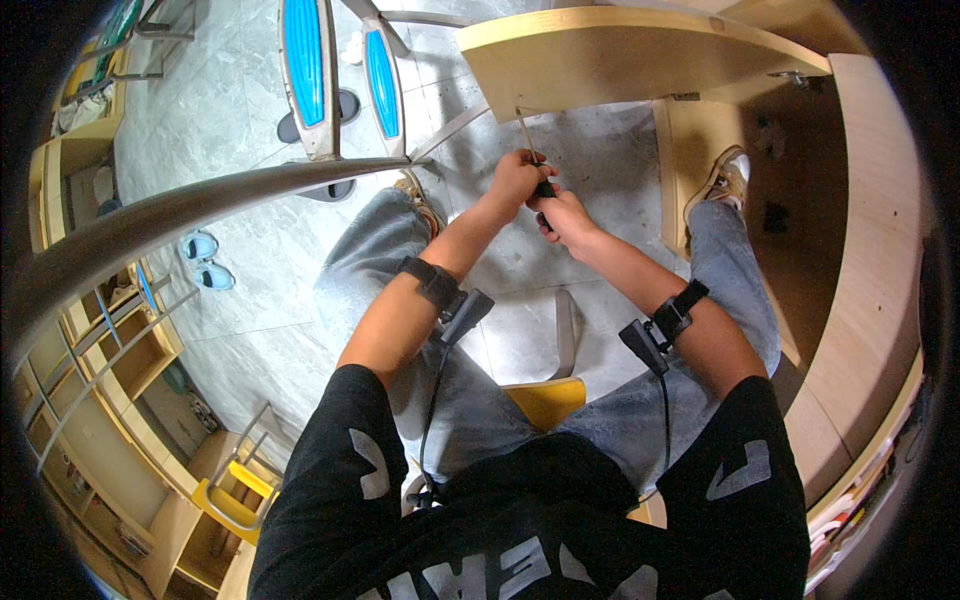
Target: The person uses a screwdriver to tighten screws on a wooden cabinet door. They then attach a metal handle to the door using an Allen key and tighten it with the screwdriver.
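Both my hands are closed on a screwdriver [528, 135] with a black handle and a thin metal shaft. My left hand [517, 181] wraps around the upper part of the handle near the shaft. Just below it, my right hand [568, 219] grips the lower part, with black showing between the fingers. The shaft points away from me, and its tip meets or lies close to the inner face of a light wooden cabinet door [610, 55]; exact contact is too small to tell. The door stands swung out, with a metal hinge [797, 79] at its right end.
The wooden cabinet [880, 230] runs along my right; my right shoe [722, 185] is at its opening. A curved metal rail [200, 190] and blue ladder-like steps [305, 60] stand at left. Blue slippers [208, 262] lie on the grey tiled floor [260, 330]. A yellow chair [228, 510] is lower left.
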A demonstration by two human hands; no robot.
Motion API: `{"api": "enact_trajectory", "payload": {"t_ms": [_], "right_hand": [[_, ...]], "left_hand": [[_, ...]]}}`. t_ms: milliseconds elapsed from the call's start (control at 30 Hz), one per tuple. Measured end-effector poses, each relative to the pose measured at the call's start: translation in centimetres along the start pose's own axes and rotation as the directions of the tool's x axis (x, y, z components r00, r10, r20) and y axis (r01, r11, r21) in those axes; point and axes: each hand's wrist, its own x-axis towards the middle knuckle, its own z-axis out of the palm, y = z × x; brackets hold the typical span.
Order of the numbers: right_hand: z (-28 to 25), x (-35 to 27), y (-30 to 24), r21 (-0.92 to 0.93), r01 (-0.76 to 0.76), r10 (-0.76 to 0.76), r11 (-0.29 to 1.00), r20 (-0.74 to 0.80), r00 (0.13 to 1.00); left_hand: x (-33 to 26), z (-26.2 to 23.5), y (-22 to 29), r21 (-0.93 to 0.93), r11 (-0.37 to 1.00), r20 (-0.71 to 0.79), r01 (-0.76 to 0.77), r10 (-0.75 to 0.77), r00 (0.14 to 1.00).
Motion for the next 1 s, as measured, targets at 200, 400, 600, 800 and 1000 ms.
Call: {"api": "enact_trajectory", "payload": {"t_ms": [200, 400, 600, 800, 1000], "right_hand": [[0.0, -0.1, -0.1, 0.085, -0.052, 0.049, 0.995, 0.040, 0.998], [0.4, -0.9, -0.8, 0.170, -0.081, 0.080, 0.982, 0.012, 0.997], [0.5, -1.8, -2.1, 0.207, -0.092, 0.091, 0.974, 0.012, 0.996], [0.5, -3.0, -3.6, 0.226, -0.073, 0.077, 0.971, -0.007, 0.997], [0.3, -3.1, -3.9, 0.233, -0.029, 0.033, 0.972, -0.012, 0.999]], "left_hand": [[-0.4, -0.1, 0.5, 0.023, 1.000, -0.015, 0.014, -0.013, 1.000], [-0.5, -0.1, 0.6, 0.050, 0.998, -0.048, -0.027, 0.030, 0.998], [-0.6, -0.1, 1.2, 0.152, 0.986, -0.085, -0.074, 0.088, 0.993], [-1.3, 0.2, 2.5, 0.124, 0.985, -0.051, -0.118, 0.125, 0.991], [-1.8, 0.6, 3.4, 0.049, 0.991, -0.025, -0.127, 0.128, 0.991]]}}
